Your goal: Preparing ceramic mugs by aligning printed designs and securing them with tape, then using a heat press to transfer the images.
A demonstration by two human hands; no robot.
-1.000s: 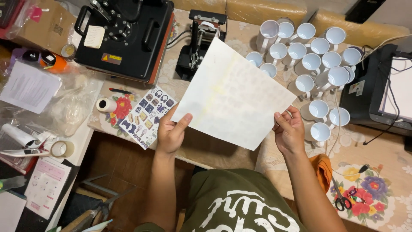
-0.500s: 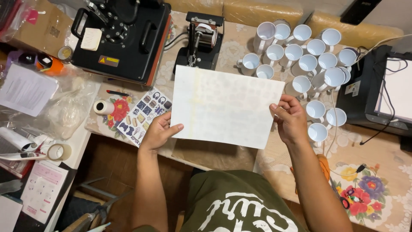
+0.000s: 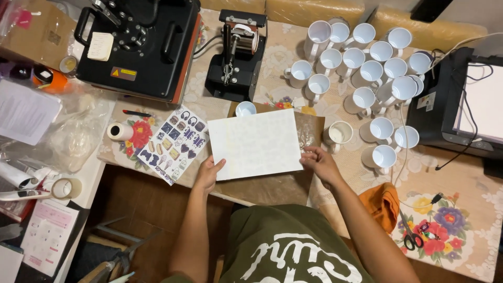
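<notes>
A white printed sheet (image 3: 255, 144) is pinched at its near corners by left hand (image 3: 208, 174) and right hand (image 3: 320, 163); it is best kept flat and square over the brown paper (image 3: 293, 184) on the desk (image 3: 461, 246).

The counter (image 3: 272, 57) wears a cream floral cloth. On it stand a large black heat press (image 3: 139, 44), a smaller black mug press (image 3: 236, 52), a cluster of white mugs (image 3: 367, 63) and a black printer (image 3: 461, 105). A brown sheet (image 3: 283, 183), a sticker sheet (image 3: 175, 144), a tape roll (image 3: 119, 131), scissors (image 3: 411, 236) and an orange cloth (image 3: 382, 204) lie flat.
</notes>
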